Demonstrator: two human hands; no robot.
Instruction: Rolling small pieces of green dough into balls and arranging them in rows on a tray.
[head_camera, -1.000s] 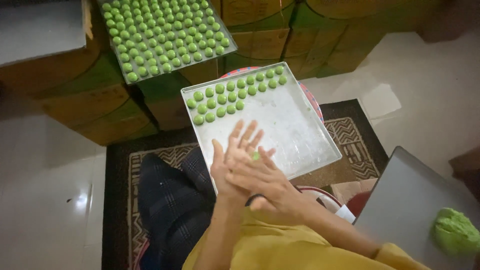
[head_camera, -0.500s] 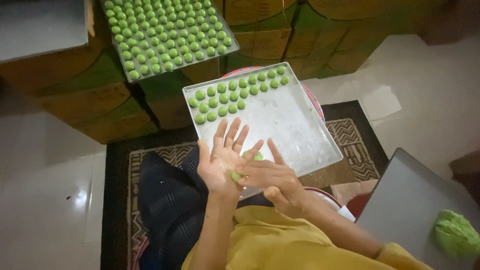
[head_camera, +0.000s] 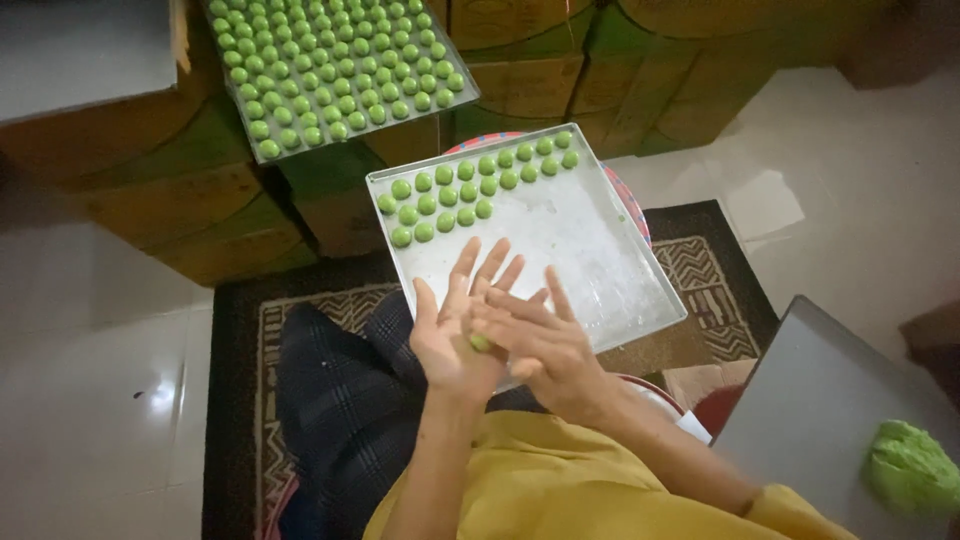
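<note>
Green dough ball (head_camera: 481, 343) pressed between left hand (head_camera: 455, 335) palm and right hand (head_camera: 535, 345) fingers, both flat, above near edge of tray (head_camera: 590, 260) | roll lightly, even circles, match size of balls (head_camera: 470, 185) already set in rows | dough lump (head_camera: 912, 467) far right.

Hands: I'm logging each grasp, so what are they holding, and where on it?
A small green dough piece, pressed between the left hand palm and right hand fingers.
</note>
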